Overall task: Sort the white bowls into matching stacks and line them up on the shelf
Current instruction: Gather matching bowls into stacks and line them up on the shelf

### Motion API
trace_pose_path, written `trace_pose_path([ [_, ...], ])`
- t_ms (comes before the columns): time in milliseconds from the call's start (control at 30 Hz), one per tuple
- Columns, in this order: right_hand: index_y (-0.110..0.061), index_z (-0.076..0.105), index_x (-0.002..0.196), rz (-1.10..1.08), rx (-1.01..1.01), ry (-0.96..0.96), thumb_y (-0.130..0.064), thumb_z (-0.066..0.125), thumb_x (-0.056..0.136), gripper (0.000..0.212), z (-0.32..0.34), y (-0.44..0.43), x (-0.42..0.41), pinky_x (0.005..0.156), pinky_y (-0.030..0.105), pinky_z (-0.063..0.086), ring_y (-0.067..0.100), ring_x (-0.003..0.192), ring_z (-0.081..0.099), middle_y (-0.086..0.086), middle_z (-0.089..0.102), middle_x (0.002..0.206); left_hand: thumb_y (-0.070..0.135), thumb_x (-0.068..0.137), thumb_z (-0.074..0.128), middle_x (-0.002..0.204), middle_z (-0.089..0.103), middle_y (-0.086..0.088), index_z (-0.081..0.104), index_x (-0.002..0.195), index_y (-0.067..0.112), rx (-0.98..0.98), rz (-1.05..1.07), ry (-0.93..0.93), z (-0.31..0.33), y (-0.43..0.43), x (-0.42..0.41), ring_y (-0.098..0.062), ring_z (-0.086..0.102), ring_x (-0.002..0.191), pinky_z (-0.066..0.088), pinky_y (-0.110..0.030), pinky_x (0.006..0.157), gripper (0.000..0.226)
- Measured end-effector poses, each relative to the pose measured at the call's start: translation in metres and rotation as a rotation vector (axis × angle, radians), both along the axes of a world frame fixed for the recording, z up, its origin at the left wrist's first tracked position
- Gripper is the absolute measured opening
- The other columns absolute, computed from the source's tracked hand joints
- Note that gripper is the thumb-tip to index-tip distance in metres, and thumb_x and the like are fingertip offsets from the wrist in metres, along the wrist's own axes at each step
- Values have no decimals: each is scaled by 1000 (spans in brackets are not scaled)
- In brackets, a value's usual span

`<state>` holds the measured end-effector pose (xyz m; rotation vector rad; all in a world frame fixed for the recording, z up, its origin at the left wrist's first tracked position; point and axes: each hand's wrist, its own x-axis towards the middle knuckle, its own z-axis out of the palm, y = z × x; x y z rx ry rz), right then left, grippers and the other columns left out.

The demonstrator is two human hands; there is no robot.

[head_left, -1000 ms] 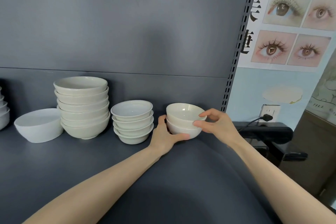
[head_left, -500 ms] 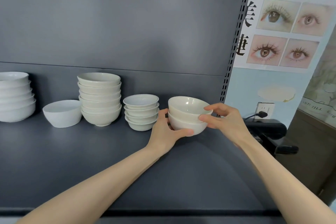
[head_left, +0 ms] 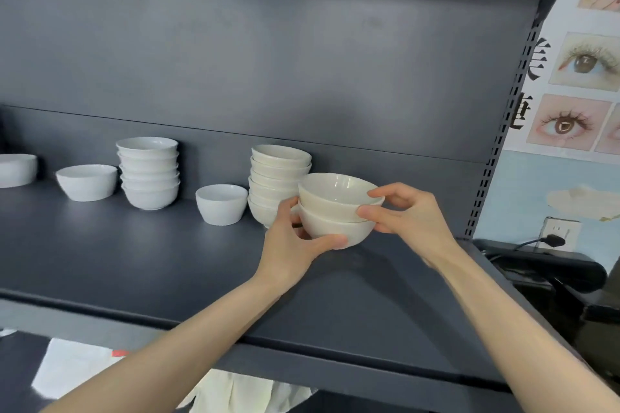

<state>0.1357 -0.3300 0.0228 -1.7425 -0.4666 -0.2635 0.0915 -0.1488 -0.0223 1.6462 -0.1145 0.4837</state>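
Two nested cream bowls [head_left: 335,211] are held between my hands over the right end of the dark shelf [head_left: 167,261], just in front of a taller cream stack [head_left: 280,174]. My left hand [head_left: 295,245] wraps the lower bowl, thumb curled beneath its base, the other fingers hidden behind it. My right hand [head_left: 412,218] pinches the rims on the opposite side between thumb and forefinger, the remaining fingers loosely curled. Whether the pair is clear of the shelf I cannot tell.

The main risk, as I judge it, is the near wall of the pair clipping the taller cream stack, which stands high and narrow and could topple or shed its top bowl. A second risk is the right hand's light fingertip hold. If it slips, the upper bowl could ride up or slide off its mate.

Both mouths face up. The bowls are round, so they have no long axis across. The pair's only axis runs vertically through the nest, close to upright, with the rim seeming to dip a little toward my right, though the wide lens may account for that.

Further left stand a small white bowl [head_left: 221,204] and a white stack [head_left: 147,171].
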Motion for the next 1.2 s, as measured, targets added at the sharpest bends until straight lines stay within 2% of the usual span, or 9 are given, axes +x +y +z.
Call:
trace_pose_path([
  [167,-16,71,93,61,-1,-1,-19,85,64,31,0,86,-19,81,39,59,18,92,70,3,71,103,17,61,89,103,62,9,44,123,29,2,76,-4,-3,83,-26,-3,65,87,51,-10,67,78],
  [267,-16,71,91,98,35,19,-20,86,61,34,-4,146,-34,78,42,59,24,85,70,7,71,100,16,60,89,103,62,10,44,123,31,5,120,-2,-7,141,-47,-1,65,86,49,-7,66,79],
  [367,-20,72,87,120,34,21,-23,87,59,33,-8,208,-44,79,46,59,21,86,70,3,71,100,16,57,90,105,65,5,46,125,27,10,167,-5,-9,203,-64,-6,67,88,52,-11,69,82],
  [567,-14,70,93,216,38,22,-17,84,67,29,-13,322,-61,71,32,61,11,81,68,-1,71,96,18,57,91,107,67,3,47,129,22,33,260,0,-12,313,-93,-9,68,88,55,-19,74,84],
  [700,-17,71,93,272,37,36,-25,85,61,36,-11,389,-61,76,40,60,19,90,69,4,71,103,19,58,90,106,65,4,46,129,24,41,344,3,-7,374,-105,-12,67,91,54,-18,73,83],
  [800,-16,71,93,310,44,36,-22,85,63,34,-7,435,-56,77,39,60,17,95,68,4,70,106,19,57,90,107,65,3,46,130,25,32,395,5,-4,414,-108,-11,67,90,53,-13,69,85],
  [867,-13,70,95,339,45,29,-18,85,65,33,-4,463,-52,77,40,60,20,93,69,3,70,102,18,57,91,107,66,2,47,130,24,18,425,1,-3,439,-107,-11,68,88,54,-17,73,85],
  [1033,-17,71,95,398,41,9,-31,86,56,44,5,533,-34,77,41,60,17,88,71,5,71,107,17,57,91,106,67,1,50,127,22,33,499,-28,7,503,-99,-11,68,86,56,-23,75,81],
  [1200,-14,69,101,466,76,-6,-21,85,66,40,25,607,-16,75,31,60,13,92,70,2,70,108,17,59,90,104,65,5,48,129,25,65,574,-65,28,569,-86,-3,67,85,52,-14,67,82],
])
